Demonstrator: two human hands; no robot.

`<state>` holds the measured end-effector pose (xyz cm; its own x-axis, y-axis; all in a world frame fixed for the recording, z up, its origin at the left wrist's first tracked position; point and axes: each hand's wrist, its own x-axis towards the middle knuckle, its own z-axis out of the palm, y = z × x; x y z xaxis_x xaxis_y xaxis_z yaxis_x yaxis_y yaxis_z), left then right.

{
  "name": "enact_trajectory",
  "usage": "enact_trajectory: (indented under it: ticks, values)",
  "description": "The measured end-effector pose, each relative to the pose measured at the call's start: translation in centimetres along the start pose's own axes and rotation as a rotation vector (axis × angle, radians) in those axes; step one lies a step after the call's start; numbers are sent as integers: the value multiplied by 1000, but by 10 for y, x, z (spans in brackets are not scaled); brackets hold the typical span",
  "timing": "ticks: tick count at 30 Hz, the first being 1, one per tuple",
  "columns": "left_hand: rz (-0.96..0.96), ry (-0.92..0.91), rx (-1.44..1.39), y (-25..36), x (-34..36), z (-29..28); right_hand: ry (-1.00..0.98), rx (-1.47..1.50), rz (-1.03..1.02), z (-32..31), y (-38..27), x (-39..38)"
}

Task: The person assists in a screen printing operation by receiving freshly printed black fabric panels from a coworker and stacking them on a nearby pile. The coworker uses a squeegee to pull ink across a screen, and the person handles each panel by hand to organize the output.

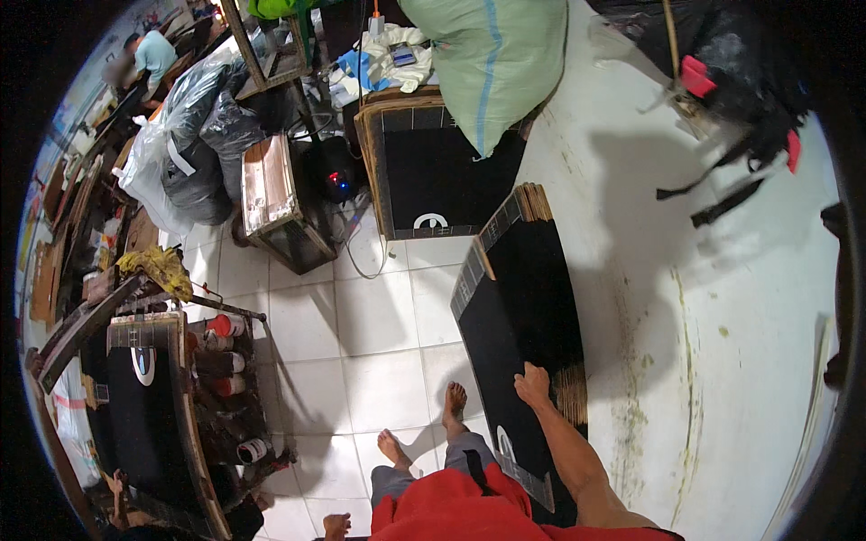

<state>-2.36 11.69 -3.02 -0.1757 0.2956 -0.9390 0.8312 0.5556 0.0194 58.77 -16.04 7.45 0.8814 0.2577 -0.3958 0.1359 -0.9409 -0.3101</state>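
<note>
My right hand [532, 386] is closed at the edge of the uppermost black panel [492, 338], which lies tilted over a stack of similar panels [546, 288] to my right. The panel has grid-marked ends and a white rounded print near me. The stack's layered edges are brown. Low in the picture, left of my red shirt, part of my left hand [336, 525] hangs beside my body, apart from the panels. Its fingers are too small and cut off to read, and nothing shows in it.
Another black panel [442, 171] stands ahead under a big green sack [501, 63]. At left, another person's hand [118, 487] is by a printed black panel [149, 415], beside a rack of paint pots [230, 361]. A wooden box [275, 198] and plastic bags [194, 135] stand farther back.
</note>
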Motion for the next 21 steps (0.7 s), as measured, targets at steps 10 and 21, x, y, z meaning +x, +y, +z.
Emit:
enact_trajectory:
  ticks: [10, 21]
  values:
    - [-39, -11, -321, 3, -76, 157, -5, -144, 62, 23, 69, 151]
    - [-102, -24, -575, 16, -129, 164, 169, -194, 23, 45, 95, 277]
